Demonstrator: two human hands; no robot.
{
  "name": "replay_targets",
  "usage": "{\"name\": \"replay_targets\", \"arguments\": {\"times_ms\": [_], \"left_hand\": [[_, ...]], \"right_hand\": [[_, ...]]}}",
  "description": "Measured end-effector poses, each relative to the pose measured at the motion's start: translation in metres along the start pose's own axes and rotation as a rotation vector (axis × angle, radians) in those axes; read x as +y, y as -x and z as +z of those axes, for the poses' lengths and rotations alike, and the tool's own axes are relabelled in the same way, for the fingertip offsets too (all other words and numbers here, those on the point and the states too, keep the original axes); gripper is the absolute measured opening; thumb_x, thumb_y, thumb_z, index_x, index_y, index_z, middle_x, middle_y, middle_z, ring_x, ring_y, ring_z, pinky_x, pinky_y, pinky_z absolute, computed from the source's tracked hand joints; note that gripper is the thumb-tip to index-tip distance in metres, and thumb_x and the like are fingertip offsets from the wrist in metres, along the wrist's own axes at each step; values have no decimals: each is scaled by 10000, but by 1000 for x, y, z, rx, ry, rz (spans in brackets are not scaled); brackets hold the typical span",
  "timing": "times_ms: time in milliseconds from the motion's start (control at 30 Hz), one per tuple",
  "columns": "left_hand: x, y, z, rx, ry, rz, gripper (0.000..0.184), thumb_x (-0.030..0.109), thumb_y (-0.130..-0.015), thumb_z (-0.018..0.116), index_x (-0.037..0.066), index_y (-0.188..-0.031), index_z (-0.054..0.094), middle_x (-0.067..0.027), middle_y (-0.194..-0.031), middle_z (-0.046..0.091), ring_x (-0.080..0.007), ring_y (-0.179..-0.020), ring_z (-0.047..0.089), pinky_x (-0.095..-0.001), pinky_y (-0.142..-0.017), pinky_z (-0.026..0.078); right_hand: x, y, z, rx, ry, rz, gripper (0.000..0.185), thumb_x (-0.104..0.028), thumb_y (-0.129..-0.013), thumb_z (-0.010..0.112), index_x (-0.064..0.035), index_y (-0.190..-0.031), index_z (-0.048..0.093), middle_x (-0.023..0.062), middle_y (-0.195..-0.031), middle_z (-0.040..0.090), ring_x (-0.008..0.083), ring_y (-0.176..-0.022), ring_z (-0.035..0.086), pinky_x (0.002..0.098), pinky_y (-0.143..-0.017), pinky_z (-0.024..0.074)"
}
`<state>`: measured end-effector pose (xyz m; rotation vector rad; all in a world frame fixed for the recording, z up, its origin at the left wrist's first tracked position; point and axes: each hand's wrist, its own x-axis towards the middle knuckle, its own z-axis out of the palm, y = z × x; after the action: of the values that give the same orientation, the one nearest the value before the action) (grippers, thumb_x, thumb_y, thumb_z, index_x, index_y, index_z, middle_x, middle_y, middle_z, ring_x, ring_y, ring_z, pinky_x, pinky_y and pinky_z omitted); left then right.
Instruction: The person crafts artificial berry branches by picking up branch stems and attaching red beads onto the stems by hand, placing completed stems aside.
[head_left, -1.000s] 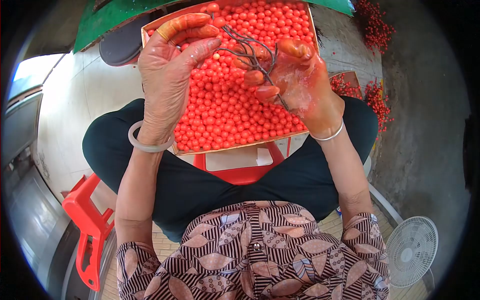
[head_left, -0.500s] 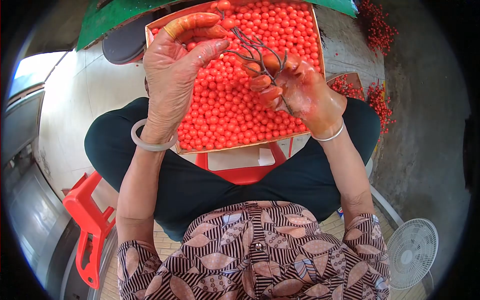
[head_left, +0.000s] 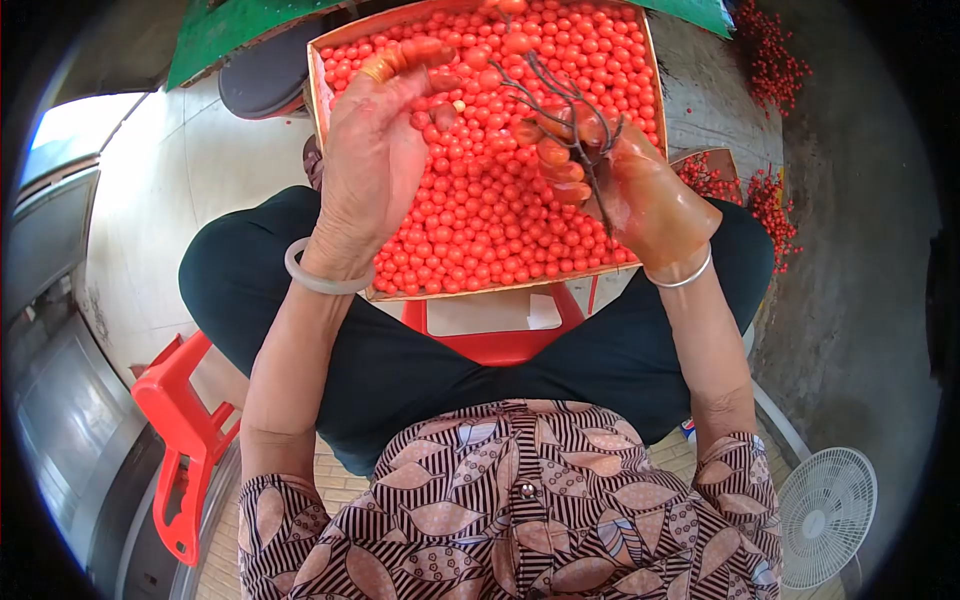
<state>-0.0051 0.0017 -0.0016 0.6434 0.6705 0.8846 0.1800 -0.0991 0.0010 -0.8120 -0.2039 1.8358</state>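
Box (head_left: 656,80): filled with red berries (head_left: 470,220).
Twig (head_left: 577,148): above box's right half, held in right hand (head_left: 625,180).
Left hand (head_left: 378,140): above box's left side, fingers curved, parted from thumb.

Gap between left hand (head_left: 372,145) and twig (head_left: 579,147) passable; red balls (head_left: 475,225) block below, box rim (head_left: 658,85) at sides, green board (head_left: 245,42) beyond.

and here's the shallow box (head_left: 320,95), spread wall to wall with red berries (head_left: 480,220), one pale berry (head_left: 459,106) sitting among them! down to the floor (head_left: 140,240) now: pale at left, a red plastic stool (head_left: 185,400) standing there; grey at right, berry sprigs (head_left: 770,60) heaped near a smaller box (head_left: 734,162) of berries.
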Motion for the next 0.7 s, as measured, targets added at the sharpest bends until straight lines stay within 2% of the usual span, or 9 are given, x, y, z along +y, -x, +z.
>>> {"name": "replay_targets", "arguments": {"times_ms": [33, 67, 100, 200, 300, 500, 700], "left_hand": [[-1, 1, -3, 9, 32, -44, 203, 48, -859, 483, -11, -1048, 527, -91, -1040, 578, -132, -867, 548, -252, -650, 408], [-5, 2, -1, 43, -55, -61, 177, 18, -864, 447, -25, -1020, 518, -118, -996, 590, -119, -772, 538, -234, -608, 401], [-8, 3, -1, 16, -72, -109, 167, 17, -864, 450, -28, -1011, 516, -123, -974, 595, -114, -742, 532, -227, -591, 397], [-16, 10, 3, -50, -57, -220, 121, 9, -864, 474, -32, -960, 534, -121, -874, 619, -92, -622, 504, -189, -520, 372], [-9, 11, 8, -29, -172, -335, 109, 15, -861, 496, -25, -935, 565, -120, -875, 621, -85, -605, 495, -181, -522, 372], [-12, 12, 13, -40, 29, -293, 152, 6, -854, 509, -26, -985, 578, -124, -924, 617, -102, -657, 528, -184, -532, 387], [-12, 10, 3, -93, 14, -311, 167, -14, -848, 505, -40, -999, 571, -105, -945, 611, -104, -678, 542, -187, -535, 388]], "right_hand": [[-1, 0, 1, -11, 13, -5, 237, -114, -896, 340, -1, -991, 526, 150, -1047, 560, 102, -668, 468, 215, -628, 422], [-2, 1, 2, -20, 27, -10, 239, -113, -896, 336, -5, -990, 528, 137, -1017, 570, 97, -662, 469, 208, -611, 417], [-4, 1, 3, -27, 41, -14, 241, -113, -896, 333, -8, -989, 529, 123, -986, 579, 92, -655, 469, 202, -595, 411], [-6, 1, 15, 133, 143, -12, 245, -147, -902, 352, -13, -972, 544, 80, -899, 597, 78, -631, 471, 188, -547, 388], [-3, 0, 19, 205, 293, -96, 251, -188, -903, 387, -14, -936, 564, 56, -842, 604, 74, -586, 466, 192, -506, 372], [-4, -1, 18, 202, 307, -81, 264, -236, -906, 437, -14, -894, 580, 45, -737, 597, 60, -519, 446, 191, -460, 353], [-4, -1, 26, 240, 376, -94, 294, -270, -901, 457, -6, -890, 586, 41, -702, 581, 64, -500, 439, 199, -431, 343]]}}
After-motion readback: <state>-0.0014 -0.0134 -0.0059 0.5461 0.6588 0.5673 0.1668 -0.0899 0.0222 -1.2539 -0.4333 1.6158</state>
